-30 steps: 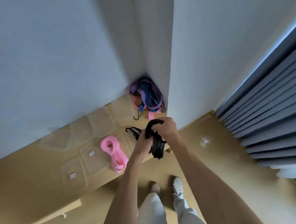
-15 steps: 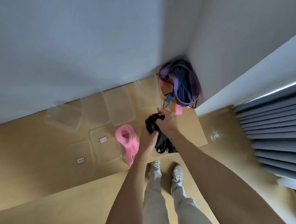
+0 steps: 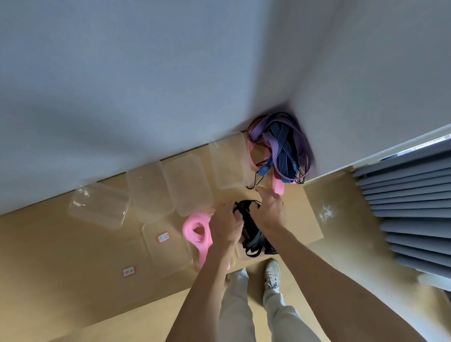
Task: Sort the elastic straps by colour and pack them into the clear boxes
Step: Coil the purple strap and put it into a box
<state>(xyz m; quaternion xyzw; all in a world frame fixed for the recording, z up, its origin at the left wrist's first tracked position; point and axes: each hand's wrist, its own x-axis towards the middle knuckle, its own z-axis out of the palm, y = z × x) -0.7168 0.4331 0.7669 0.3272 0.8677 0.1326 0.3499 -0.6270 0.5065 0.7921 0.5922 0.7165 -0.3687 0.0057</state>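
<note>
Black elastic straps hang bunched at centre frame over the near edge of my tan wooden tabletop, gripped from both sides: my left hand curls onto the bundle's left and my right hand curls its fingers into the loops on top. Just left lies a coiled pink strap beside flat clear lids, with empty clear plastic boxes rowed along the wall above. A tangle of purple, blue-striped and pink straps fills the corner at upper right.
</note>
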